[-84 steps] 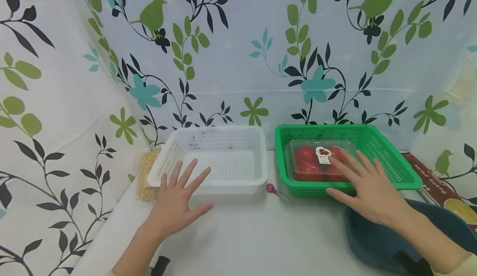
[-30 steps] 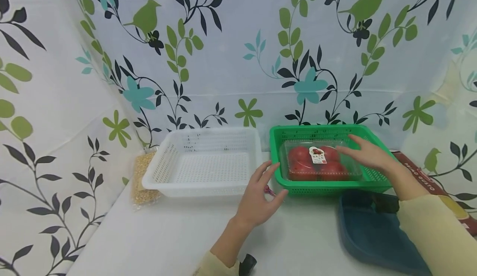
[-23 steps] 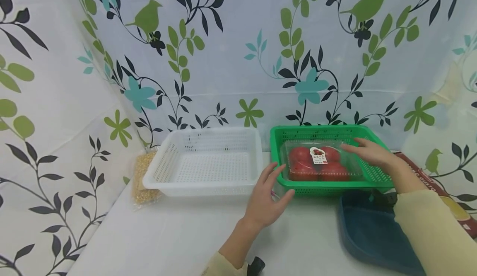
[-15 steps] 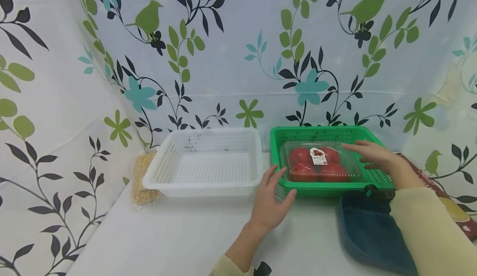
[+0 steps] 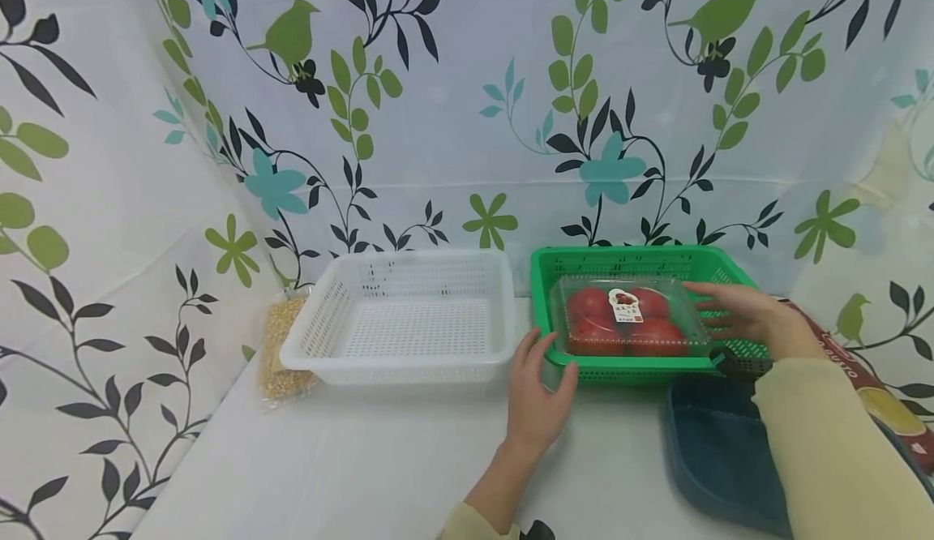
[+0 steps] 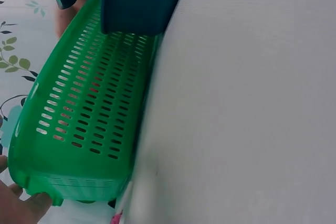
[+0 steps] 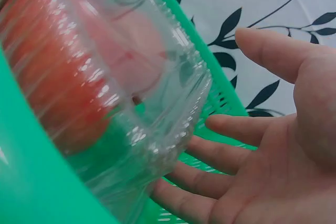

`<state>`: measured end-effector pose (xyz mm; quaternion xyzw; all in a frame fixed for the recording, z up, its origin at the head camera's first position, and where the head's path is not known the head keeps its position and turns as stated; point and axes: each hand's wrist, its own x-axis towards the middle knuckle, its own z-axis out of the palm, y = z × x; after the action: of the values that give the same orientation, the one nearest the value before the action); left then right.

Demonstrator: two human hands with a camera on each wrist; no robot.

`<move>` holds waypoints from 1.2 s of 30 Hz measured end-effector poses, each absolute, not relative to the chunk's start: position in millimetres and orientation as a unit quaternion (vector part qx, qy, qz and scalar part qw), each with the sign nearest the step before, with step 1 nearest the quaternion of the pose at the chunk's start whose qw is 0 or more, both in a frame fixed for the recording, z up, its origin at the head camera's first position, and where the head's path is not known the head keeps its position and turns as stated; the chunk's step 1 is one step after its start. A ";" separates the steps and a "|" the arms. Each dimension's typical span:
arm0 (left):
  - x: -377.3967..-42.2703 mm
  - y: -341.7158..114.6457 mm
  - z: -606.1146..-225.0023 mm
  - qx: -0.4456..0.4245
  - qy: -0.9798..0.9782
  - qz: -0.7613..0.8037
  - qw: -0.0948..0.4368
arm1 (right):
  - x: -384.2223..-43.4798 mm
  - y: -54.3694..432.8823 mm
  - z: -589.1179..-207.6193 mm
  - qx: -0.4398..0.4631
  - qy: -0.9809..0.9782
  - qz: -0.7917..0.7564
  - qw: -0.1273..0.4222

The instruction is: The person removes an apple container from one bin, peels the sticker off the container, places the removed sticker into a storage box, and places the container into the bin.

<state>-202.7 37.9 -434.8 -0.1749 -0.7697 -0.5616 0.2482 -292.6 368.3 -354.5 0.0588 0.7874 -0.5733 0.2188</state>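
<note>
Tomato pack [image 5: 631,327]: right of centre in the head view, lying inside the green basket [image 5: 635,368], clear plastic over what we count as 4 red tomatoes [image 5: 657,336]; we see no shift in it since the earlier frames

Right hand [image 5: 751,315]: above the pack 2.8 s ago, now at its right side, its fingers lower there than 0.5 s ago; in the right wrist view we see them extended, curled round nothing, the tips right by the pack's edge; whether they touch it we cannot tell

Left hand [image 5: 538,398]: over the front of the white basket [image 5: 401,367] 2.8 s ago; now we find it just right of the frame's middle, by the green basket's front left corner, fingers loosely extended and gripping nothing

Lollipop [image 6: 116,217]: plain to see between the 2 baskets 2.8 s ago; now we catch only a pink bit at the bottom edge of the left wrist view

Blue tub [image 5: 730,459]: lower right of the head view, partly behind the right sleeve [image 5: 824,426]

Meaning for the work: we judge the reach nearly complete, with 2 hands about the pack, but no hold made yet; the thin plastic could flex if squeezed
</note>
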 end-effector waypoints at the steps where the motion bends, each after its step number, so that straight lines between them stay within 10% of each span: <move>1: -203.5 39.1 -436.5 -0.171 -0.767 -0.564 0.253 | -292.5 368.4 -355.1 0.060 0.782 -0.579 0.222; 36: -208.0 52.8 -450.7 -0.111 -0.652 -0.713 0.234 | -300.0 370.7 -380.1 0.091 0.684 -0.685 0.233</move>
<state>-208.0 52.8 -450.7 -0.1115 -0.6520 -0.7127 0.2336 -300.0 370.7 -380.1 0.0912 0.6841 -0.6852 0.2329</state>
